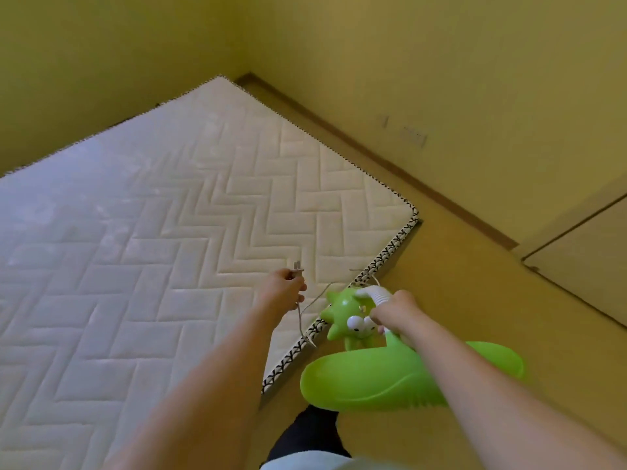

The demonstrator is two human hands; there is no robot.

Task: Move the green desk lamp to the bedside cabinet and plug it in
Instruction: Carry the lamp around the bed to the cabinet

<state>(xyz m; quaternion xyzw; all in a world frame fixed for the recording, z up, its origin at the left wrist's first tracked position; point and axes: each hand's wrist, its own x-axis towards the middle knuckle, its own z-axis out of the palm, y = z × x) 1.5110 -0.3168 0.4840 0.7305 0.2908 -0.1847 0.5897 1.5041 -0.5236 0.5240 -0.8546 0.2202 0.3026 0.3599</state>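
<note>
Your right hand (pixel 393 312) grips the green desk lamp (pixel 390 374); left hand (pixel 285 288) pinches its plug (pixel 298 268). Wall socket (pixel 414 135) lies ahead-right, right hand nearer.

Bedroom: bare quilted mattress (pixel 163 232)

soft, warm yellowish daylight; pale sheen on the mattress (pixel 101 205) left of the left hand (pixel 283 288). wide-angle bowing at edges; slight motion blur near the right hand (pixel 395 312).
</note>
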